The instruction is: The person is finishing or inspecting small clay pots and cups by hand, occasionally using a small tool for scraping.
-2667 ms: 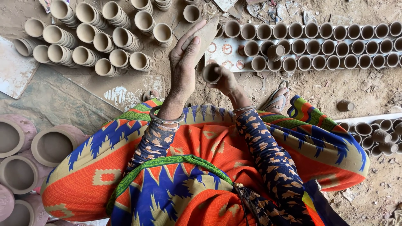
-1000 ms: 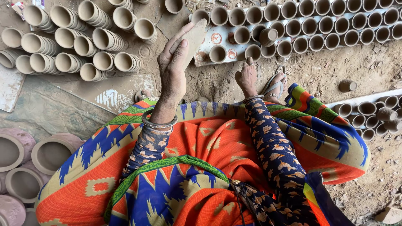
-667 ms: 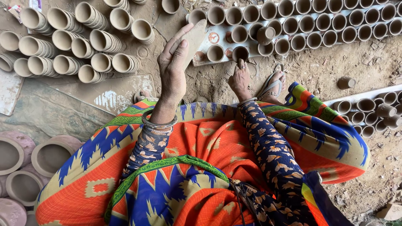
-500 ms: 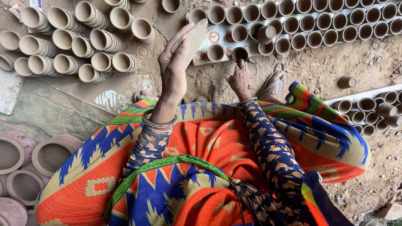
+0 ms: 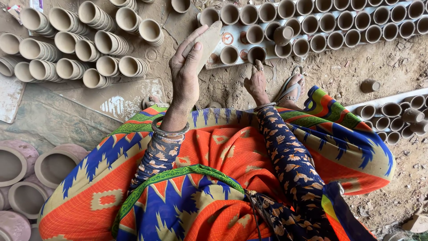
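One small brown clay cup (image 5: 257,54), round, open-mouthed, gripped by right hand (image 5: 255,81); left hand (image 5: 186,71) holding flat clay paddle (image 5: 208,41)

The white board (image 5: 209,62) serves as landmark: rows of upright clay cups (image 5: 312,27) crowd its top almost rim to rim, with gaps only near its left end. Left of it, stacked cups (image 5: 80,44) lying on their sides block the ground. Below it, a strip of bare dirt (image 5: 339,71) stays open, save one stray cup (image 5: 370,85).
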